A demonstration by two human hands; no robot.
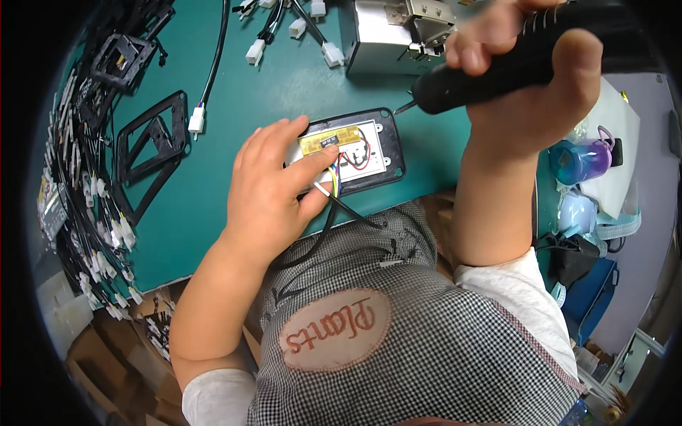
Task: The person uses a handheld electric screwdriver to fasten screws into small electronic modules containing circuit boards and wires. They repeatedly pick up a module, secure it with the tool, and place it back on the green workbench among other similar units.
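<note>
My left hand [266,174] rests over the left part of a black rectangular plastic housing [395,145] on the green bench, steadying it. Its index finger presses on a yellow-taped circuit board [312,145] inside, and its thumb is beside the coloured wires [336,177]. A black cable [316,245] runs from the housing toward my apron. My right hand [522,117] is wrapped round a black electric screwdriver [444,89], held tilted above the bench. The bit points at the housing's upper right corner hole; whether it touches cannot be told.
Bundles of black cables with white connectors [99,241] crowd the left side, beside black plastic frames [153,138]. More white-plugged leads [298,28] lie at the far edge. A metal fixture [383,39] stands behind the housing. On the right are a blue-purple bottle [582,160] and a blue bin [593,302].
</note>
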